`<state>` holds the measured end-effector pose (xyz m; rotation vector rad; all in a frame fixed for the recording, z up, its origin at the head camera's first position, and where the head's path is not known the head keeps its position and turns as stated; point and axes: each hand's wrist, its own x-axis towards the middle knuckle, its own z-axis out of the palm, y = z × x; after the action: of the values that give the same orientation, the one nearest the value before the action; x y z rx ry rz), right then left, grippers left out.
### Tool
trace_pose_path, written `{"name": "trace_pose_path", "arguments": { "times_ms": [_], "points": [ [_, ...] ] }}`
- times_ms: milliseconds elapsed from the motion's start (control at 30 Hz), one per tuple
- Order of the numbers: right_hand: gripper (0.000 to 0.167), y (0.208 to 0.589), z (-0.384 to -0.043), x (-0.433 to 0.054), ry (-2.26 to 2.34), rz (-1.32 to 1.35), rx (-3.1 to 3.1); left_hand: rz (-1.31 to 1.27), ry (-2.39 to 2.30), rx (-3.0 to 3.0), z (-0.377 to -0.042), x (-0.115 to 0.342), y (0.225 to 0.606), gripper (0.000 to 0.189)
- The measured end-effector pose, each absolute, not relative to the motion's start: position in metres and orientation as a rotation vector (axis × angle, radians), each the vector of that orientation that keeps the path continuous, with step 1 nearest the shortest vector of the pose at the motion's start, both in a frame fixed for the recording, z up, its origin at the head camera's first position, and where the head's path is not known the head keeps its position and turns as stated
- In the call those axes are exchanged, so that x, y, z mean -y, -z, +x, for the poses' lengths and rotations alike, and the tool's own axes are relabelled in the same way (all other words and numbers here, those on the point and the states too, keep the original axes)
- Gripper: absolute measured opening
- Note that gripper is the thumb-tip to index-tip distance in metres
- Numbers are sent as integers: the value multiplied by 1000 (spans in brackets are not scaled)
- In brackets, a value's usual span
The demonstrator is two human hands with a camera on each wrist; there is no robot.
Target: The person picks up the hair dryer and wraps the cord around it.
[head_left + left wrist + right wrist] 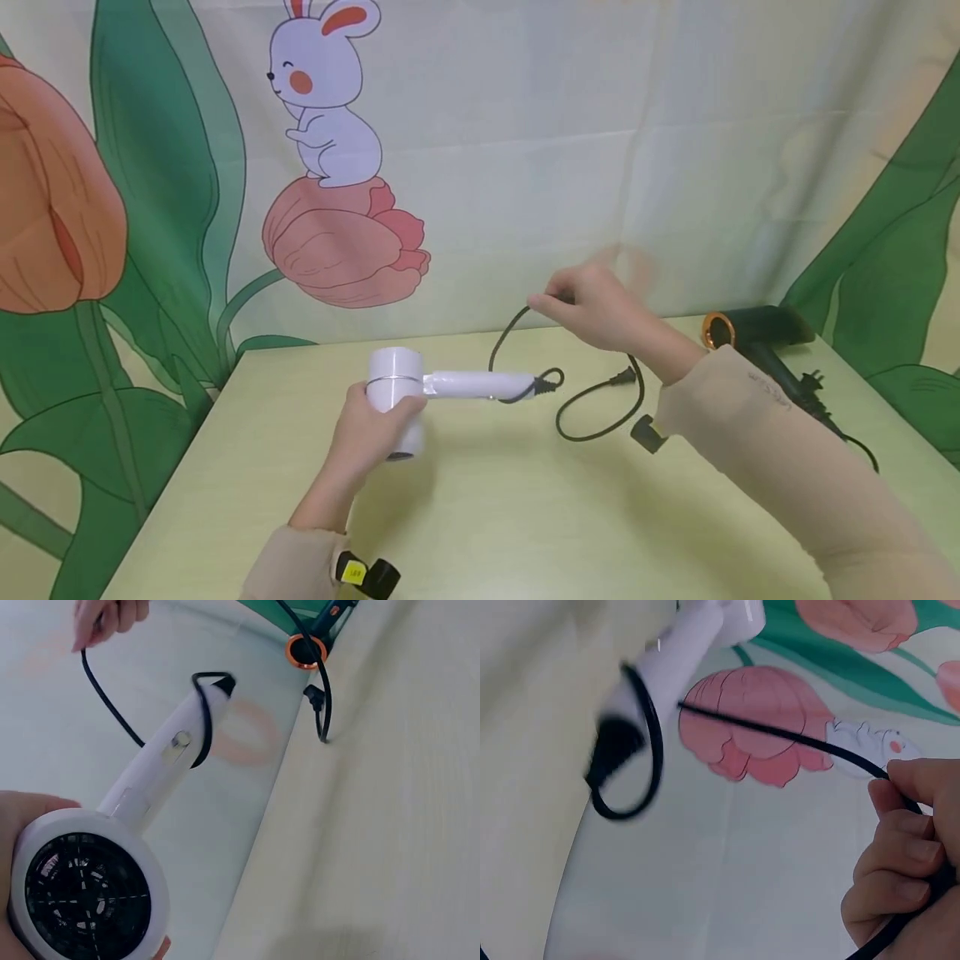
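A white hair dryer [396, 375] is held by its barrel in my left hand [369, 429], its handle [480, 385] pointing right. In the left wrist view its dark round rear grille [88, 896] faces the camera. My right hand [596, 308], up and to the right of the handle, grips the dryer's black cord [780, 735] with curled fingers. The cord loops at the handle's end and passes round the handle. Below my right hand the rest of the cord curves down to a black plug [622, 377] near the table.
On the table's right side lies a black hair dryer [772, 325] with a copper-coloured ring, its own plug [812, 381] and cord beside it. The pale table [525, 517] meets a printed cloth backdrop [510, 167] at its far edge.
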<state>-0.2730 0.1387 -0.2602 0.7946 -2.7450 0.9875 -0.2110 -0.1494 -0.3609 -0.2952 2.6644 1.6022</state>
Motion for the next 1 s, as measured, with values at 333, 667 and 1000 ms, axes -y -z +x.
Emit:
{"name": "trace_pose_path", "arguments": {
  "times_ms": [333, 667, 1000],
  "points": [
    [23, 263, -229, -129, -1178, 915, 2711, -537, -1778, -2598, -226, 153, 357, 83],
    [34, 296, -198, -134, -1299, 940, 2813, -691, -2011, -2460, -234, 157, 349, 84],
    [37, 345, -209, -152, -1550, 936, 2952, -639, -2185, -2235, -223, 159, 330, 81]
  ]
}}
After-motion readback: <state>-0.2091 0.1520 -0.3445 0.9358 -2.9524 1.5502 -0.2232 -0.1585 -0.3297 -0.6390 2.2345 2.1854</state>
